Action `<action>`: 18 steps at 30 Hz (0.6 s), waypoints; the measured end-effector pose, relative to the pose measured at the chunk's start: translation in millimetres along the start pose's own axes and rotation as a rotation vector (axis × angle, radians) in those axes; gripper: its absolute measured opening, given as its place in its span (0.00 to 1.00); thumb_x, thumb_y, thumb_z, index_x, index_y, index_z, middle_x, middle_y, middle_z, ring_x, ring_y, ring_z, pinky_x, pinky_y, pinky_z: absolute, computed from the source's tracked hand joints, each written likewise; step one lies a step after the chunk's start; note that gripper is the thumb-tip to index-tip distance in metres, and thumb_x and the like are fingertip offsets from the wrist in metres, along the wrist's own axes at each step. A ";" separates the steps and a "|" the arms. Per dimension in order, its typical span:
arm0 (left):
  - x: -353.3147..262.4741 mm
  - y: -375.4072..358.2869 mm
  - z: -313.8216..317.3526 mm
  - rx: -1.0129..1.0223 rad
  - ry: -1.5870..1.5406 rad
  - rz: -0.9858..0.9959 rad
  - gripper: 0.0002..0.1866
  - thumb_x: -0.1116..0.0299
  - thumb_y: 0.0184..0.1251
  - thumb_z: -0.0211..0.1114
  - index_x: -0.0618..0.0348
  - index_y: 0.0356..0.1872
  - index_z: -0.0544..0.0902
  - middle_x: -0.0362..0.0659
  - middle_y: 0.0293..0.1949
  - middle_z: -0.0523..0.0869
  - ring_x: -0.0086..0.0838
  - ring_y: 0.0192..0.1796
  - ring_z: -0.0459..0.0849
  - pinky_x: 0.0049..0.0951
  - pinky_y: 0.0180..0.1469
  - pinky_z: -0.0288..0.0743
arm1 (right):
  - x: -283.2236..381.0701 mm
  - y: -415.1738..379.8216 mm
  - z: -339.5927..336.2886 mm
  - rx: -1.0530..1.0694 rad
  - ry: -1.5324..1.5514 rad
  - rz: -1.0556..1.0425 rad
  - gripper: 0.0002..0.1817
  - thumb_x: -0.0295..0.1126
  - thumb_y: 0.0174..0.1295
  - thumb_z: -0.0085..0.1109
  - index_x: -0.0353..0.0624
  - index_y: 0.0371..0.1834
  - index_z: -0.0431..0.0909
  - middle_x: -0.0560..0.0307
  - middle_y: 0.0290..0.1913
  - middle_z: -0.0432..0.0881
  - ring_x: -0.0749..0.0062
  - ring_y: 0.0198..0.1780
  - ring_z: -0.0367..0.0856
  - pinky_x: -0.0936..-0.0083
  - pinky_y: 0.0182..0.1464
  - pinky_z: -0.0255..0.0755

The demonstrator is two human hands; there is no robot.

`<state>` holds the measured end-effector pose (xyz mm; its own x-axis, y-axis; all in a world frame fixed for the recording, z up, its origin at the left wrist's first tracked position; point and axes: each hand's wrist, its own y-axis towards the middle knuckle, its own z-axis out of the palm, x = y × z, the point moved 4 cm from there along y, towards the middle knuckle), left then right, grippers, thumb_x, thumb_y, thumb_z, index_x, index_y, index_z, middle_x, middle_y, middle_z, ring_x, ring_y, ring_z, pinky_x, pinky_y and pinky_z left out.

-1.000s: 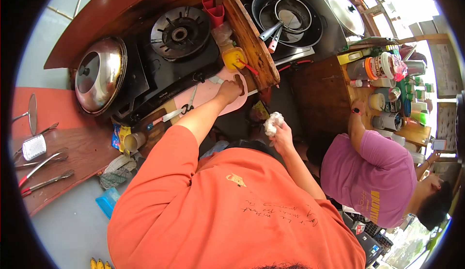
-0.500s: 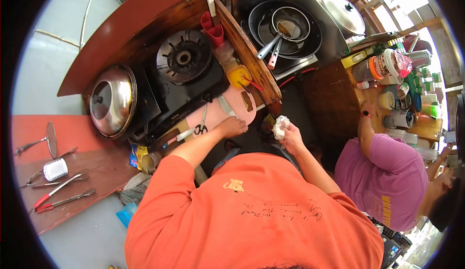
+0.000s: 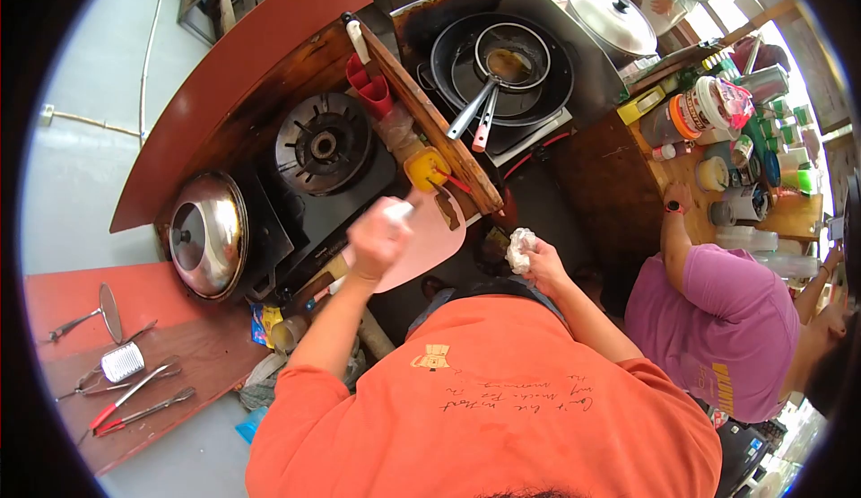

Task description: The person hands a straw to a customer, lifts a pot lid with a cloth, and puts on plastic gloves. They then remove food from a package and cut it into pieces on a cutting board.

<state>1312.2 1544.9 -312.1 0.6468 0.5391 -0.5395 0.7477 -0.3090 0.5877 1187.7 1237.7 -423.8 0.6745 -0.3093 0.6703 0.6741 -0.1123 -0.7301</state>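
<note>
My left hand, smeared by motion, is raised over the left part of the pink cutting board; its fingers are closed around something whitish and blurred that I cannot make out. Just past it stands a yellow container with a red handle. Low beside the board, a white handle shows near my left wrist. My right hand holds a crumpled white wad in front of my waist, right of the board.
A gas burner and a lidded pan are at the left. Nested pans sit beyond the wooden partition. Tongs and other utensils lie on the red table. A co-worker in purple stands by a shelf of jars at right.
My left hand has lifted from the board's near edge and moved left and away from me. The blade and scissors seen on the board earlier no longer show there. My right hand still holds the wad.
</note>
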 end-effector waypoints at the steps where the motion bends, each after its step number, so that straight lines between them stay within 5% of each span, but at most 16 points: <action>1: 4.0 23.1 -23.3 -0.142 0.039 -0.017 0.14 0.76 0.58 0.68 0.67 0.46 0.81 0.50 0.42 0.88 0.38 0.39 0.89 0.33 0.43 0.83 | 0.5 -1.5 -4.4 -0.006 0.006 -0.003 0.11 0.24 0.71 0.50 0.43 0.52 0.78 0.64 0.33 0.82 0.84 0.24 0.73 0.83 0.21 0.61; 5: 53.2 103.3 -56.3 -0.395 0.006 -0.049 0.16 0.71 0.68 0.65 0.69 0.53 0.81 0.51 0.45 0.88 0.31 0.46 0.88 0.30 0.51 0.82 | -4.1 -9.9 -22.0 -0.009 0.055 0.015 0.09 0.29 0.73 0.53 0.44 0.52 0.79 0.64 0.33 0.82 0.84 0.24 0.72 0.83 0.21 0.59; 9: 118.4 167.8 -20.7 -0.279 0.025 -0.016 0.16 0.70 0.68 0.64 0.62 0.55 0.81 0.50 0.42 0.89 0.32 0.45 0.89 0.30 0.50 0.81 | -7.5 -15.9 -35.2 -0.036 0.026 0.022 0.09 0.31 0.73 0.55 0.44 0.52 0.79 0.64 0.33 0.82 0.84 0.23 0.72 0.83 0.20 0.57; 12: 152.7 191.1 14.1 -0.101 0.057 -0.080 0.15 0.70 0.65 0.61 0.57 0.53 0.82 0.55 0.41 0.87 0.50 0.45 0.88 0.41 0.49 0.81 | -16.8 -13.3 -45.3 -0.068 0.008 0.017 0.12 0.25 0.70 0.50 0.43 0.53 0.78 0.63 0.33 0.82 0.83 0.23 0.72 0.83 0.20 0.59; 15: 206.0 199.2 42.6 -0.038 0.135 -0.113 0.18 0.67 0.66 0.62 0.58 0.56 0.81 0.55 0.42 0.88 0.47 0.46 0.88 0.41 0.49 0.81 | -34.1 -6.3 -53.4 -0.038 0.034 -0.009 0.16 0.21 0.68 0.46 0.42 0.54 0.78 0.61 0.33 0.82 0.82 0.23 0.73 0.83 0.19 0.61; 18: 208.6 200.6 43.9 -0.023 0.022 -0.349 0.23 0.61 0.69 0.63 0.60 0.61 0.78 0.52 0.44 0.90 0.41 0.45 0.90 0.39 0.49 0.82 | -33.7 -9.8 -46.7 -0.076 0.045 -0.010 0.16 0.21 0.68 0.46 0.42 0.55 0.78 0.61 0.32 0.82 0.82 0.22 0.73 0.83 0.18 0.59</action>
<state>1603.7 1561.0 -333.3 0.3490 0.6258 -0.6976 0.9196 -0.0852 0.3836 1144.4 1205.1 -445.4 0.6524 -0.3497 0.6723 0.6549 -0.1863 -0.7324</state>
